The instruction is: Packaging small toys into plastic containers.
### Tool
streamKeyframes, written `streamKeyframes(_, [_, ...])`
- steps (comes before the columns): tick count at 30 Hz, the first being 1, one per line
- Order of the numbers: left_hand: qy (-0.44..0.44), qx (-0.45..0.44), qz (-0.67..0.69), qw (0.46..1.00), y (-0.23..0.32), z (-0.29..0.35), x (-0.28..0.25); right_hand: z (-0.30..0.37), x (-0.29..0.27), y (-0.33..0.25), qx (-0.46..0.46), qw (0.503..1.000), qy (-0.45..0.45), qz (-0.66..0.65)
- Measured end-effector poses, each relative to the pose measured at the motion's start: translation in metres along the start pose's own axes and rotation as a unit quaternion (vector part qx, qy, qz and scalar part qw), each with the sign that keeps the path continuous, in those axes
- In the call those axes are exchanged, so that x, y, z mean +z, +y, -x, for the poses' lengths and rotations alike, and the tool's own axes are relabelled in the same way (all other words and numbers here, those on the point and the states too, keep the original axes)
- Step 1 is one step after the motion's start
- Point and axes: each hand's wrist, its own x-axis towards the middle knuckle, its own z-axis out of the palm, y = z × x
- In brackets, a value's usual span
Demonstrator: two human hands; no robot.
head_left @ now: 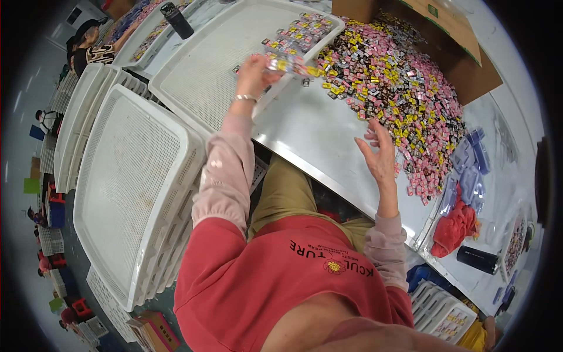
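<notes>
Pale and shiny, the bench (pixel 316 135) in the head view is partly hidden under a pile of small wrapped pieces (pixel 404 88), and a cardboard box (pixel 476 82) is cut off at the top edge. Blur smears the clear pack (pixel 290 65), so beyond yellow and pink its contents are hard to make out. It lies just right of the person's left hand (pixel 253 77), gripped in the fingers above the edge of a white tray (pixel 199 70). Their right hand (pixel 380 154) is free, fingers loosely spread, near the pile's left edge.
</notes>
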Motion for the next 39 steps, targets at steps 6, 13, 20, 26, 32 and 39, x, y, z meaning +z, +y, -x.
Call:
streamKeyframes(6, [0.102,-0.021,-0.112,0.988,0.009,-0.082,-0.032,0.048,0.022,0.044,0.080,0.994,-0.057,-0.042])
streamKeyframes(13, [0.205,0.091,-0.414,0.882,-0.007,-0.132,-0.052,0.065,0.019,0.058,0.126,0.984,-0.012,-0.129])
streamKeyframes(20, [0.204,0.164,-0.527,0.809,-0.019,-0.138,-0.061,0.067,0.025,0.050,0.095,0.995,0.017,-0.035])
streamKeyframes(26, [0.248,0.216,-0.523,0.786,-0.004,-0.135,-0.084,0.070,0.027,0.051,0.085,0.995,0.037,-0.044])
streamKeyframes(32, [0.279,0.264,-0.402,0.832,-0.005,-0.110,-0.095,0.069,0.026,0.051,0.086,0.995,0.036,-0.035])
streamKeyframes(39, [0.200,0.297,-0.564,0.744,-0.017,-0.085,-0.068,0.069,0.028,0.050,0.075,0.996,0.040,-0.028])
